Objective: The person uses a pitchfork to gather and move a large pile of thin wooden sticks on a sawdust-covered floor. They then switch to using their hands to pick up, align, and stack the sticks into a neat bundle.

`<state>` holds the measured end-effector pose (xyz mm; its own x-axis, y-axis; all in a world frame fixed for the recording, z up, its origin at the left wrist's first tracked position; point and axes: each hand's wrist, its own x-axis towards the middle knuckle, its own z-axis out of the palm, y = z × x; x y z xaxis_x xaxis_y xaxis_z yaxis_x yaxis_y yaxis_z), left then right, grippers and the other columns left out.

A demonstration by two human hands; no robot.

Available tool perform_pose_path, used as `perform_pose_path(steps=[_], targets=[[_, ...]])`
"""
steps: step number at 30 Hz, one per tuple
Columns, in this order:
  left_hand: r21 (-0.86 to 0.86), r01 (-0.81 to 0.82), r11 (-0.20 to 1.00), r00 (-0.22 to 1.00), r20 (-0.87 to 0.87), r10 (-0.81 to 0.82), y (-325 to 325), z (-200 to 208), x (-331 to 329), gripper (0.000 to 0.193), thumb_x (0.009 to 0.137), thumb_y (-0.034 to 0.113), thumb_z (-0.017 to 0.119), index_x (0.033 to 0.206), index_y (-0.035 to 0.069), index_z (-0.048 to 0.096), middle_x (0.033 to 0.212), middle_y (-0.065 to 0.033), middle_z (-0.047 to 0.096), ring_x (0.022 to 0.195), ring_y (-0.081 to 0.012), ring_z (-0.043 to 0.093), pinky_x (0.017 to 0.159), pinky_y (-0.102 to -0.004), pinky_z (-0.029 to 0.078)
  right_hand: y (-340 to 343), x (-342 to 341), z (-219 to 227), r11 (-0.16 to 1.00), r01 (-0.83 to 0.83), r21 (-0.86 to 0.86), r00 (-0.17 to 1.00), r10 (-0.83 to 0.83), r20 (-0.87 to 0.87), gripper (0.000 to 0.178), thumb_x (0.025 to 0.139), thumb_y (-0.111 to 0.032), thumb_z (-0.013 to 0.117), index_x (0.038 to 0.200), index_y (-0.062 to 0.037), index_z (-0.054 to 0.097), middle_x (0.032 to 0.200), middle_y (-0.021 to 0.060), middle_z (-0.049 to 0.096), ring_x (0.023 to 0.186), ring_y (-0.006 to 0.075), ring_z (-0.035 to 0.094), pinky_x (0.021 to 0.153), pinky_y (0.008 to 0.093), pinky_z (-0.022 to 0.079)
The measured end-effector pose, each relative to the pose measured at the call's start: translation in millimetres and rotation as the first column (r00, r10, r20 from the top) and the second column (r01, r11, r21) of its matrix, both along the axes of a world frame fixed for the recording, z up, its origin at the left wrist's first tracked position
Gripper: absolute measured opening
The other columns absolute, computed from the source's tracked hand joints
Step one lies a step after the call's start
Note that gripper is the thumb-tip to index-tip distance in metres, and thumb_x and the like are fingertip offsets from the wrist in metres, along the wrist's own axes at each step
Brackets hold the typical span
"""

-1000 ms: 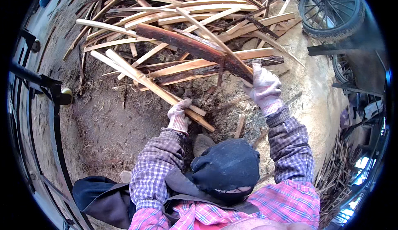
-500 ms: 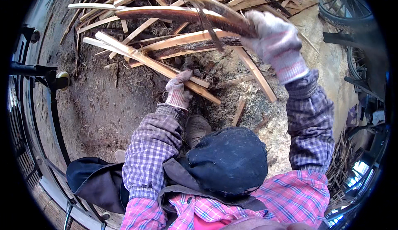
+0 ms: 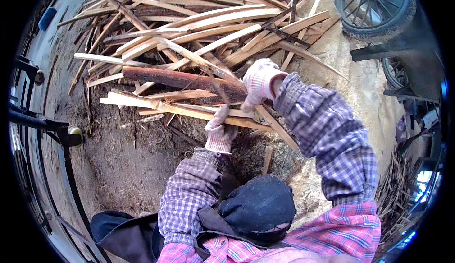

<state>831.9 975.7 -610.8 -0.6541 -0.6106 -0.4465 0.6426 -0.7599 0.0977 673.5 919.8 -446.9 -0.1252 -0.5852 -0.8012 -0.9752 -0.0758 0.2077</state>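
My left hand (image 3: 219,132), in a pale knitted glove, is closed round the near end of pale split wood strips (image 3: 177,110) lying at the front of the pile. My right hand (image 3: 262,83), gloved in white and pink, sits just beyond and to the right. Its fingers are wrapped round the right ends of a bark-covered wood strip (image 3: 182,78) and a thinner pale strip (image 3: 189,55). Both of those reach leftward over the pile, close above or on it; contact is unclear. Some right-hand fingers are hidden.
A large heap of split wood strips (image 3: 213,23) spreads ahead. Spoked wheels (image 3: 372,7) stand at the far right. A dark metal frame (image 3: 42,123) runs along the left. Fibrous litter covers the ground, with a small wood piece (image 3: 268,159) near my knee (image 3: 258,206).
My right hand has come down and leftward, lowering the strips from above the pile to its near side. My left hand keeps its hold on the pale strips. The view has shifted, showing more pile.
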Motion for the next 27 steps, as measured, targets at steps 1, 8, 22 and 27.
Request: perform_pose_path(steps=[1, 8, 22, 27], targets=[[0.006, 0.008, 1.000, 0.999, 0.036, -0.009, -8, -15, 14, 0.041, 0.082, 0.014, 0.060, 0.119, 0.000, 0.046, 0.109, -0.0163, 0.055, 0.100, -0.0294, 0.056, 0.087, -0.0419, 0.049, -7, 3, -6, 1.000, -0.022, -0.018, 0.996, 0.023, 0.088, 0.076, 0.060, -0.073, 0.060, 0.100, -0.0094, 0.065, 0.092, 0.0125, 0.065, 0.090, 0.0268, 0.062, 0.078, 0.0380, 0.048], [-0.193, 0.083, 0.978, 0.991, -0.087, -0.102, -21, 24, 8, 0.032, 0.086, 0.019, 0.052, 0.109, -0.003, 0.052, 0.101, -0.0176, 0.059, 0.095, -0.0302, 0.058, 0.089, -0.0422, 0.046, 16, 8, 14, 0.859, 0.511, -0.010, 0.744, -0.437, 0.505, 0.079, 0.063, -0.064, 0.062, 0.109, -0.0001, 0.059, 0.101, 0.0166, 0.062, 0.094, 0.0286, 0.060, 0.080, 0.0362, 0.045], [-0.039, 0.540, 0.841, 0.798, 0.342, -0.496, 89, 44, 126, 0.033, 0.080, 0.024, 0.067, 0.097, -0.003, 0.061, 0.094, -0.0109, 0.064, 0.086, -0.0199, 0.060, 0.080, -0.0319, 0.049, 184, 110, -91, 0.425, 0.862, 0.277, 0.099, -0.675, 0.731, 0.065, 0.068, -0.023, 0.077, 0.122, -0.0023, 0.045, 0.112, 0.0104, 0.059, 0.097, 0.0179, 0.057, 0.086, 0.0314, 0.046], [-0.078, 0.630, 0.773, 0.723, 0.422, -0.547, 86, 37, 121, 0.031, 0.085, 0.026, 0.062, 0.099, -0.001, 0.061, 0.089, -0.0076, 0.063, 0.076, -0.0144, 0.060, 0.065, -0.0266, 0.051, 198, 109, -120, 0.269, 0.827, 0.494, -0.255, -0.603, 0.756, 0.064, 0.068, -0.013, 0.078, 0.120, 0.0002, 0.043, 0.113, 0.0098, 0.058, 0.100, 0.0160, 0.055, 0.089, 0.0310, 0.044]])
